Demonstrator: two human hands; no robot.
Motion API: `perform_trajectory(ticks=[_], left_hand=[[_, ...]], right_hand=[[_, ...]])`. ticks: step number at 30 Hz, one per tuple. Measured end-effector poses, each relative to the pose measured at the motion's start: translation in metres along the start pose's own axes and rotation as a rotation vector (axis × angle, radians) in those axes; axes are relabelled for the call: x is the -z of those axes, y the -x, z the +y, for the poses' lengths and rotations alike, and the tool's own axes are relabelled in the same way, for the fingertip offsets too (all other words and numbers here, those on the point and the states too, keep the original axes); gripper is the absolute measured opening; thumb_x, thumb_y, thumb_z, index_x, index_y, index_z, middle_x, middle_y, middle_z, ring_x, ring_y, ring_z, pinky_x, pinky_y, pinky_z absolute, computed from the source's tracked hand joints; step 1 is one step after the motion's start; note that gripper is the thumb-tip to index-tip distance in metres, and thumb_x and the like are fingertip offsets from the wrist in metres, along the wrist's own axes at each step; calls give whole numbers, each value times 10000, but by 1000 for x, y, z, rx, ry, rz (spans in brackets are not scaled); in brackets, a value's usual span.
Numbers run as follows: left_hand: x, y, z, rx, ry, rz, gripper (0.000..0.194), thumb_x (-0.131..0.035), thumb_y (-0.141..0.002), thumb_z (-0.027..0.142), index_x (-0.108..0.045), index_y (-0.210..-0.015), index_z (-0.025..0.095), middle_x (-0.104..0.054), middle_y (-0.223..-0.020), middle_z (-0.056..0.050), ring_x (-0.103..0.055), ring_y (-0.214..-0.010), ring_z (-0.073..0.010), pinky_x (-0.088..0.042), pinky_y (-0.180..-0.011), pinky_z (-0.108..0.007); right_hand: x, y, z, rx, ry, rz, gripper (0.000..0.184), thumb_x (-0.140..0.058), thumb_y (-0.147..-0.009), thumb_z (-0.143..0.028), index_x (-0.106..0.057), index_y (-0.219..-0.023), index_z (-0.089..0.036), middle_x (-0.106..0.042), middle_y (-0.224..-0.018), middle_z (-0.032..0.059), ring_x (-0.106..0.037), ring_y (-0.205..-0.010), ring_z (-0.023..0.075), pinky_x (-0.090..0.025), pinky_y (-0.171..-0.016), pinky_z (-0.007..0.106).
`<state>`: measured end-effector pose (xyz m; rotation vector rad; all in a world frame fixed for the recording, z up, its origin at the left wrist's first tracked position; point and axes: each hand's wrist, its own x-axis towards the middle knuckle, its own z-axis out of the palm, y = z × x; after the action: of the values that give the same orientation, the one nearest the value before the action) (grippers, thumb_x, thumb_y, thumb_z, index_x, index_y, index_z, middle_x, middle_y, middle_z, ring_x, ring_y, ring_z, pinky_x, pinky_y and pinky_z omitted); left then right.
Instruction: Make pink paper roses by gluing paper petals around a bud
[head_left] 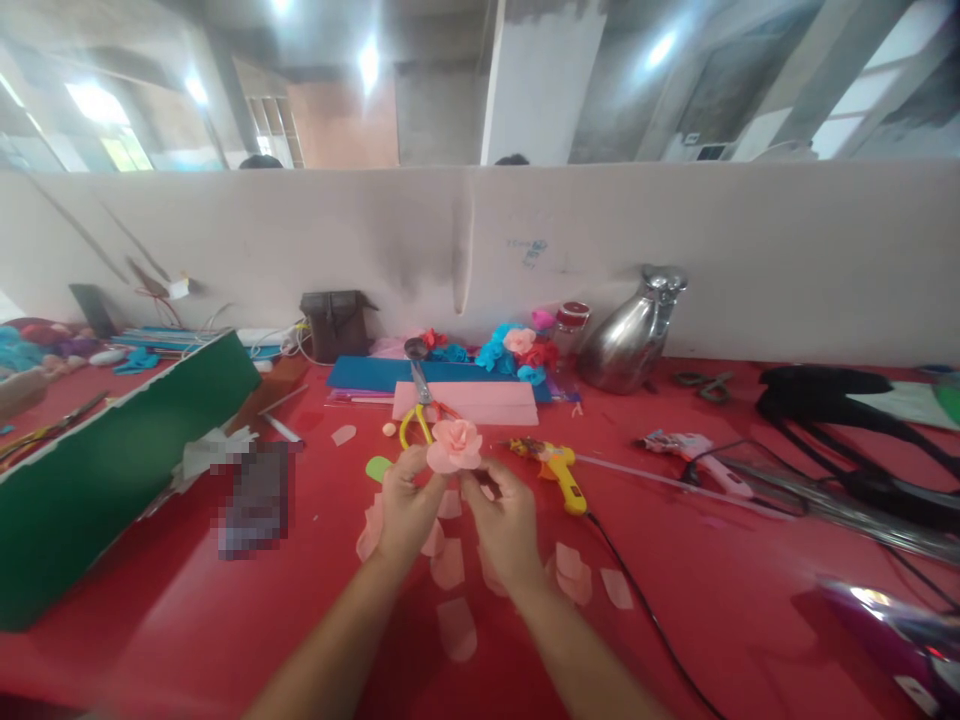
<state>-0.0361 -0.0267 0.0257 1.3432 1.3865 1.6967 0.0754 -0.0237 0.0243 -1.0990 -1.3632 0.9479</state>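
A pink paper flower [454, 446] with curled petals is held up over the red table between both my hands. My left hand [411, 498] pinches it from the left side, and my right hand [504, 512] grips its lower right edge with bent fingers. Loose pink paper petals [457, 628] lie scattered on the table under and around my wrists. Just beyond the flower are scissors with yellow handles [414, 425], resting partly on a folded pink paper sheet [487, 402]. To the right of my right hand lies a yellow glue gun [566, 478] with a black cord.
A green board [127, 460] stands on the left. Blue, red and pink paper flowers [517, 350] sit at the back beside a metal jug [630, 335]. Another glue gun [701, 458] and a black strapped item [832, 400] lie to the right. A low white partition [300, 230] runs behind.
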Motion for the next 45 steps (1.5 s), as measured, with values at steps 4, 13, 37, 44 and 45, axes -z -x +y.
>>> perform_trajectory(ticks=[4,13,37,44,45], left_hand=[[0,-2,0,-2,29,-49,74,-630,-702,195,-702,-695,178,-677,-718,-22,-581,-717,-172,-440,-719,-282],[1,-3,-3,-45,72,-95,93,-625,-735,214,-712,-757,190,-671,-781,-35,-574,-773,-177,-435,-757,-289],[0,0,-11,-68,-334,3,149,-573,-773,259,-672,-720,161,-658,-690,-12,-566,-657,-140,-404,-632,-234],[-2,2,-14,-142,-404,-36,150,-547,-788,212,-659,-699,167,-627,-644,1,-545,-626,-127,-383,-608,-224],[-2,2,-14,-140,-402,-35,153,-545,-789,211,-654,-690,168,-621,-636,5,-541,-618,-123,-380,-601,-221]], right_hand=[[-1,-1,-1,-32,-53,-23,163,-593,-771,-293,-688,-870,-206,-701,-831,29,-611,-727,183,-459,-685,281],[1,-4,1,-25,-72,-97,177,-580,-786,-296,-676,-904,-206,-689,-805,18,-588,-728,182,-436,-651,265],[8,0,5,622,476,169,219,-563,-797,-134,-592,-976,-255,-494,-948,55,-522,-916,200,-465,-798,364],[12,-5,8,695,611,222,203,-566,-791,-124,-613,-945,-246,-511,-920,55,-512,-871,200,-451,-784,379],[13,-6,8,711,635,226,198,-567,-790,-123,-617,-938,-245,-519,-905,52,-511,-859,200,-445,-779,382]])
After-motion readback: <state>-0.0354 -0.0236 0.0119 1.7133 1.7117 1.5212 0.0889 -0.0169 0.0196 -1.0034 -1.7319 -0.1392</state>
